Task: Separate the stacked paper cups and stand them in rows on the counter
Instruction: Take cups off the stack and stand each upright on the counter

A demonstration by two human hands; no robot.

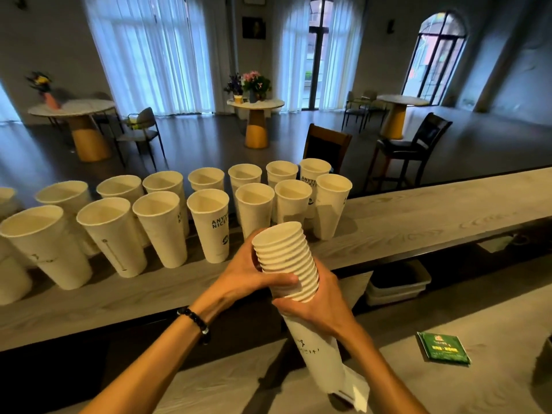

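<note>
A stack of paper cups (286,261) is held tilted above the near edge of the counter (418,222). It is gripped near its ribbed rims by the left hand (254,273), fingers curled around it, and lower down by the right hand (319,309). Beyond the grip, separated cups (209,225) stand upright in two rows.

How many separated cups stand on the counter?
14 with whole rims: seven cups in the back row, seven in the front row. At least two more are cut off at the left edge. The stack in the left hand and right hand isn't counted.
</note>
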